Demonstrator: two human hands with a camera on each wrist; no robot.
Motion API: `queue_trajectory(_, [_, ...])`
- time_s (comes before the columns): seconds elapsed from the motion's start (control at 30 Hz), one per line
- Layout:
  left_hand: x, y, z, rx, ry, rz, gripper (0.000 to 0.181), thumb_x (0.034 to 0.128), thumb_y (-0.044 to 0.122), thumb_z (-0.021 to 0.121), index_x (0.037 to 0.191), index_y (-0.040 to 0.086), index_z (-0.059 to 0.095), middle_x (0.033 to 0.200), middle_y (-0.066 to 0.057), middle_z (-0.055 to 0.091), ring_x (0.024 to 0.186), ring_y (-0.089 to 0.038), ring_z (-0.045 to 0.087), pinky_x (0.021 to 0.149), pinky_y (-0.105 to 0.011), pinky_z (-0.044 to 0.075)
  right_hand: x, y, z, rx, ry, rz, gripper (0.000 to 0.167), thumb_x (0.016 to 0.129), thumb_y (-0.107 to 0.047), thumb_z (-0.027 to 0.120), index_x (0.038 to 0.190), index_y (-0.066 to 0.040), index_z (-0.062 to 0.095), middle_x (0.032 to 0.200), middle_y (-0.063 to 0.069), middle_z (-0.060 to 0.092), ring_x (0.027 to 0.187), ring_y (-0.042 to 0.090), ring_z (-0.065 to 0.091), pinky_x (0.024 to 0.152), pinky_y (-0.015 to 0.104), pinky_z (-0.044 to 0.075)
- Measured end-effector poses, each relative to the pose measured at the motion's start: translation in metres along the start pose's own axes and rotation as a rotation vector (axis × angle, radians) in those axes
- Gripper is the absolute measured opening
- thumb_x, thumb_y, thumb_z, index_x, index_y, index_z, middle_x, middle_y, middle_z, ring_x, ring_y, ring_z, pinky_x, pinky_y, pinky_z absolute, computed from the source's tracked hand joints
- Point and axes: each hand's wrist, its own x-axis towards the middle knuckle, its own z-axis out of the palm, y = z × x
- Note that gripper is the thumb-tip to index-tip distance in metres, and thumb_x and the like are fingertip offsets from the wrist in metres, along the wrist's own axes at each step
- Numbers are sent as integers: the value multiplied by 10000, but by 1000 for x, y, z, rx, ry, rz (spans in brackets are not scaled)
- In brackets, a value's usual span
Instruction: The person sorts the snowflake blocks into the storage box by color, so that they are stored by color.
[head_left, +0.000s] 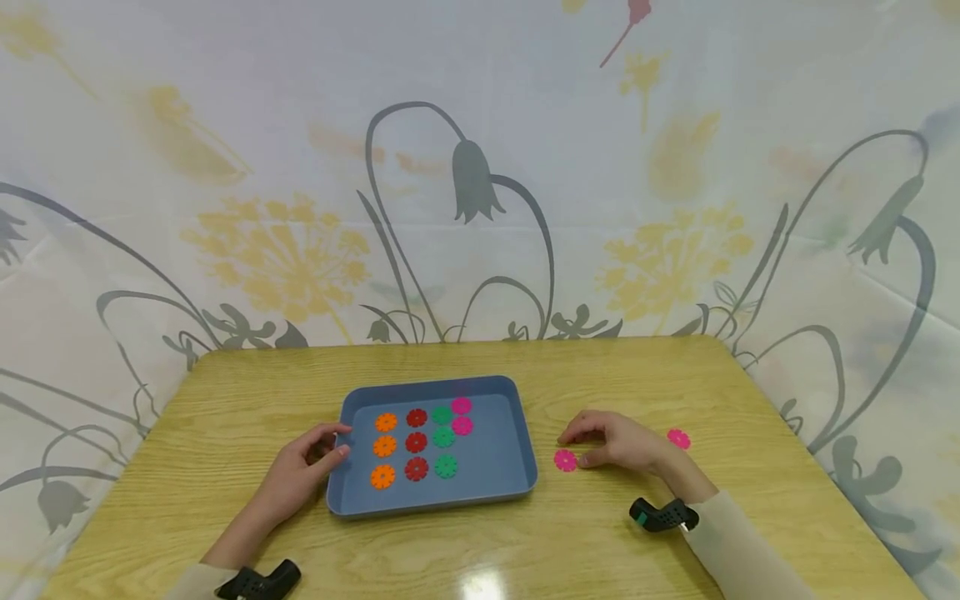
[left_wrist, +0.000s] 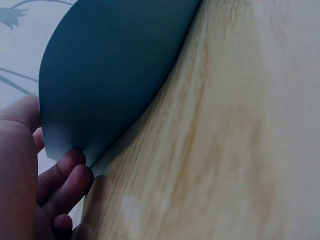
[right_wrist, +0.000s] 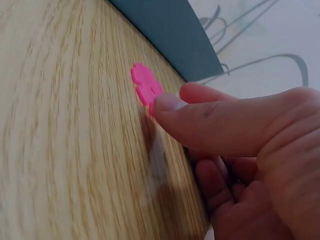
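My left hand (head_left: 300, 468) grips the left rim of a blue-grey tray (head_left: 501, 479), fingertips against its wall in the left wrist view. Inside the tray lie notched plastic discs in columns: three orange discs (head_left: 385, 447), three red discs (head_left: 416, 442), three green discs (head_left: 444, 437) and two pink discs (head_left: 462, 426). Right of the tray, my right hand (head_left: 618, 442) is at another pink disc (head_left: 566, 460) on the table. Its thumb touches the disc's edge in the right wrist view. The index fingertip seems slightly apart from the disc.
One more pink disc (head_left: 678, 438) lies on the table, beyond my right wrist. The wooden table (head_left: 600, 550) ends at the back against a flower-patterned cloth (head_left: 585, 167). Each wrist carries a black camera band (head_left: 663, 514).
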Motion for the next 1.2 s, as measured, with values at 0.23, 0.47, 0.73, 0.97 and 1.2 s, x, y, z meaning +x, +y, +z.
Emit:
queue_trajectory(0.23, [0, 3, -1, -17, -2, -4, 307, 984, 228, 659, 1263, 99, 654, 1002, -46, 576, 794, -139, 540, 693, -272, 468, 5, -7, 4, -82, -26, 16, 340, 841, -88, 795, 1171, -48, 724, 1128, 68, 627, 1119, 283, 583, 996, 314, 452])
queue_trajectory(0.47, [0, 3, 0, -20, 2, 16, 299, 984, 224, 660, 1255, 99, 658, 984, -40, 578, 775, -140, 541, 682, -269, 468, 8, -9, 6, -140, -14, 43, 287, 835, -77, 799, 1116, -92, 741, 1071, 10, 620, 1061, 234, 590, 945, 319, 477])
queue_trajectory(0.73, [0, 2, 0, -10, -1, -2, 297, 985, 224, 658, 1253, 99, 659, 987, -45, 570, 782, -138, 538, 692, -270, 465, 8, -8, 7, -112, -12, 50, 262, 835, -35, 787, 1086, -84, 733, 1061, 32, 607, 1053, 232, 609, 925, 304, 489])
queue_trajectory(0.97, [1, 1, 0, -18, -3, -19, 315, 980, 217, 663, 1276, 109, 649, 1011, -37, 573, 802, -135, 539, 708, -273, 469, 7, -6, 9, -85, 39, 76, 262, 841, -38, 779, 1088, -104, 724, 1077, 32, 623, 987, 220, 581, 864, 291, 477])
queue_trajectory(1.2, [0, 2, -1, -10, -7, -8, 307, 987, 243, 655, 1262, 106, 658, 998, -43, 573, 790, -139, 542, 699, -274, 470, 4, -2, 8, -63, 74, 62, 188, 905, -43, 710, 1083, -100, 715, 1043, 47, 639, 896, 197, 545, 799, 283, 462])
